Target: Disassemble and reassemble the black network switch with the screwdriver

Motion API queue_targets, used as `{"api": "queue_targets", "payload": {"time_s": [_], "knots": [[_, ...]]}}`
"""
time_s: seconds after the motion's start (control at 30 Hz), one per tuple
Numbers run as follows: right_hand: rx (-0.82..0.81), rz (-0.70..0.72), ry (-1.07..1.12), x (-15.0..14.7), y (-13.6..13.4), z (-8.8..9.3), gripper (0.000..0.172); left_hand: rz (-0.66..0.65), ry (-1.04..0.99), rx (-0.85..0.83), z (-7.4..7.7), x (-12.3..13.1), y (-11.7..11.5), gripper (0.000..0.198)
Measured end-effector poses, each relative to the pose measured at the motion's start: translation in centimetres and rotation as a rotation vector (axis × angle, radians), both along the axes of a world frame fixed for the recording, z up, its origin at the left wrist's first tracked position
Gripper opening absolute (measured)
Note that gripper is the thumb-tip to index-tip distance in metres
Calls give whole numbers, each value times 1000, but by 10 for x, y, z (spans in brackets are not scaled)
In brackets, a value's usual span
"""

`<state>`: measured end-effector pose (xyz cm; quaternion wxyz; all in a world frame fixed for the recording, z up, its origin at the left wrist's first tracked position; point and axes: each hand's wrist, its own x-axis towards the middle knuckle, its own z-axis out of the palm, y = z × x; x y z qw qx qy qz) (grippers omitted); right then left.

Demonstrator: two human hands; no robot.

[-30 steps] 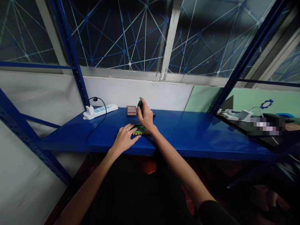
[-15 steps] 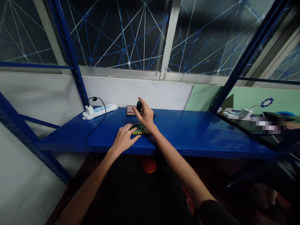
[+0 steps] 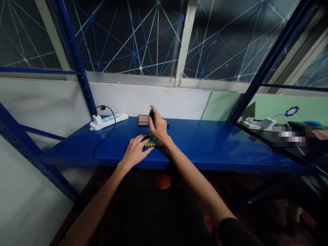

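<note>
A small green circuit board [image 3: 153, 141] with yellow parts along its near edge lies on the blue shelf [image 3: 205, 147]. My left hand [image 3: 135, 150] rests flat on the shelf with its fingertips on the board's left end, fingers stretched out. My right hand [image 3: 159, 127] is above the board, fingers wrapped round a screwdriver with a dark green handle [image 3: 151, 114] held upright over the board. A phone [image 3: 143, 120] with a reddish screen lies just behind the hands.
A white power strip [image 3: 109, 121] with a plugged charger and black cable sits at the shelf's back left. Blue rack posts stand at left and right. Another surface at the right carries a white adapter [image 3: 268, 123] and other items. A window is behind.
My right hand has turned slightly on the screwdriver handle, fingers spreading then wrapping round it again. The left hand and the board have stayed in place.
</note>
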<state>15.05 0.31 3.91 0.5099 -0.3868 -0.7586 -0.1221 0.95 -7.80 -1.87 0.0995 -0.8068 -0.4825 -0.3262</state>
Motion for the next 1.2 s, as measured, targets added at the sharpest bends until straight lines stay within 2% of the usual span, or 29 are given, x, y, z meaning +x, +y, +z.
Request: {"api": "queue_targets", "payload": {"time_s": [0.2, 0.63, 0.87, 1.03, 1.2], "knots": [[3, -28, 12, -1, -1, 0, 62, 5, 0, -22, 3, 1, -2, 36], [3, 6, 2, -1, -1, -1, 57, -10, -24, -28, 2, 1, -2, 35], [32, -45, 3, -1, 0, -2, 57, 14, 0, -38, 2, 1, -2, 36], [26, -23, 8, -2, -1, -2, 55, 10, -2, -40, 2, 0, -2, 36], [4, -30, 10, -2, -3, 0, 58, 1, -2, -18, 0, 0, 0, 36]]}}
